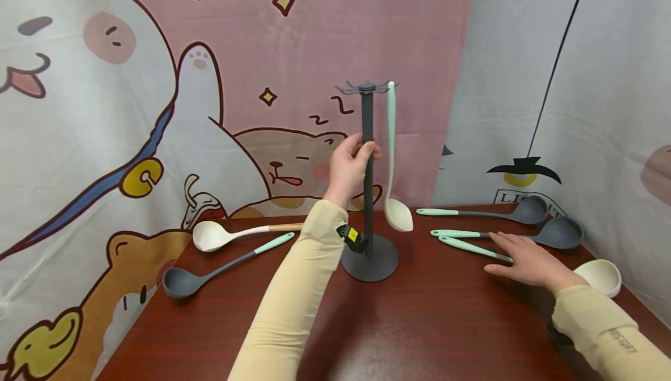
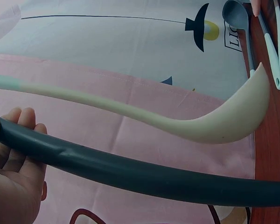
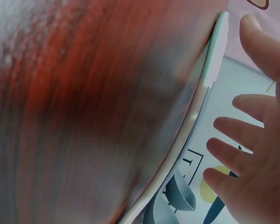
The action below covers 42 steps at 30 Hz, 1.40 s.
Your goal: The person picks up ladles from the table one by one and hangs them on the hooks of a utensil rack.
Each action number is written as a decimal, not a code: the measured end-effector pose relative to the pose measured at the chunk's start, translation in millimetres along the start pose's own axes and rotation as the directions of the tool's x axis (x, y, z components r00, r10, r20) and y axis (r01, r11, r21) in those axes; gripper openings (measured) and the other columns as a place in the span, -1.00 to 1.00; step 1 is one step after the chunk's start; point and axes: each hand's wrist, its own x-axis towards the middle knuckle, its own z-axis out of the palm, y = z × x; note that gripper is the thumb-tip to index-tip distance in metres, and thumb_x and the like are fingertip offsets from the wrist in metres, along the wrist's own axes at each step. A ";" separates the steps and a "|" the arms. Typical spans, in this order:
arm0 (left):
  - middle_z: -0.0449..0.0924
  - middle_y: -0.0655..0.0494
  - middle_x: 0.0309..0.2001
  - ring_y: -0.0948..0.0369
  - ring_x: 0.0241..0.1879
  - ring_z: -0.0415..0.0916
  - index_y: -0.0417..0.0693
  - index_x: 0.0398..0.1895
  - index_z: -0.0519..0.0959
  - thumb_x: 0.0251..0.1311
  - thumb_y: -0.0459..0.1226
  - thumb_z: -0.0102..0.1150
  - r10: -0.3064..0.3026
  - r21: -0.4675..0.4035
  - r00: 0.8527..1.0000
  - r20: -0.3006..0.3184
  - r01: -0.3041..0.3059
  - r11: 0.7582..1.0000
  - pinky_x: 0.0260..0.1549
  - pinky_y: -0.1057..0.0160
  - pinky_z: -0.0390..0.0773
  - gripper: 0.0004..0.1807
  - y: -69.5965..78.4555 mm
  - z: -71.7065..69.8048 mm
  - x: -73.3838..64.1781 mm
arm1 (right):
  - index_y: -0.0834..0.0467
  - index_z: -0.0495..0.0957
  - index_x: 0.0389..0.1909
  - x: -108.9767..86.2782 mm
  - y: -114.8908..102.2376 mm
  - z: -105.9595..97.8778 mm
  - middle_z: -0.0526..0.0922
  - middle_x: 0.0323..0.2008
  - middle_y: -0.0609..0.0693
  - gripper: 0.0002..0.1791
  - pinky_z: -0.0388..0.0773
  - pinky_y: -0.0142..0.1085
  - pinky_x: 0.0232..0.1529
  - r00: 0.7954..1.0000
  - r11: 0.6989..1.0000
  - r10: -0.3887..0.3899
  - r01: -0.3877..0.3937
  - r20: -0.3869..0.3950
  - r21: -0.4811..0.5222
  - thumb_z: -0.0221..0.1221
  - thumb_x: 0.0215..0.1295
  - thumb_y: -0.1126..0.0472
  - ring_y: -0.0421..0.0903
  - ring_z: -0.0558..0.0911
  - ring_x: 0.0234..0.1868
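My left hand (image 1: 348, 165) grips the dark grey post of a utensil stand (image 1: 368, 206) just below its upper part, the thumb in front and fingers behind. From a hook on the stand's right side hangs a white ladle (image 1: 399, 215) with a mint handle, bowl downward. At the right, my right hand (image 1: 528, 260) hovers with spread fingers above another white ladle (image 1: 599, 276), whose mint handle (image 1: 466, 247) points toward the stand. In the right wrist view the fingers (image 3: 233, 156) look apart from that ladle's shaft (image 3: 186, 126) and hold nothing.
Two grey ladles with mint handles, a rear one (image 1: 530, 211) and a nearer one (image 1: 561, 233), lie at the right. On the left lie a white ladle (image 1: 211, 236) with a wooden handle and a grey ladle (image 1: 180, 283). A printed curtain (image 1: 419, 31) stands behind the table (image 1: 419, 323).
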 end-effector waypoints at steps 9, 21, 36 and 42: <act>0.70 -0.03 -0.24 0.16 -0.23 0.69 -0.13 0.04 0.63 0.41 -0.28 0.13 0.022 0.023 1.000 0.002 -0.022 0.999 -0.17 0.24 0.57 -0.78 -1.4 -0.1 1.0 | 0.46 0.36 0.28 2.0 4.6 1.0 0.42 0.16 0.52 0.00 0.30 0.35 0.08 0.999 0.999 -0.015 0.014 -0.033 -0.033 0.30 0.14 -0.30 0.51 0.35 0.17; 0.70 -0.06 -0.23 0.14 -0.20 0.69 -0.18 0.04 0.62 0.41 -0.27 0.14 0.020 0.025 1.000 0.001 -0.020 0.999 -0.15 0.23 0.56 -0.75 -2.5 -0.2 1.8 | 0.46 0.46 0.16 2.9 11.2 0.3 0.48 0.06 0.49 -0.21 0.38 0.32 0.00 0.999 0.998 0.025 -0.027 -0.040 -0.058 0.36 0.16 -0.10 0.46 0.40 0.10; 0.70 -0.06 -0.24 0.15 -0.23 0.70 -0.18 0.05 0.61 0.41 -0.32 0.13 0.024 -0.002 1.000 0.003 -0.024 1.000 -0.13 0.25 0.58 -0.77 -3.1 0.6 2.1 | 0.46 0.54 0.00 3.0 15.8 3.2 0.54 -0.05 0.43 -0.43 0.39 0.28 0.00 0.998 0.995 0.056 -0.058 -0.032 -0.077 0.38 0.15 0.08 0.43 0.46 0.03; 0.70 -0.07 -0.24 0.14 -0.23 0.70 -0.17 0.04 0.62 0.40 -0.31 0.14 0.034 0.005 0.999 -0.002 -0.034 0.999 -0.15 0.26 0.58 -0.77 -3.3 0.7 2.1 | 0.43 0.59 -0.08 2.8 16.3 4.5 0.58 -0.14 0.35 -0.53 0.44 0.23 -0.06 0.999 0.996 0.035 -0.039 -0.042 -0.082 0.38 0.15 0.14 0.39 0.50 -0.03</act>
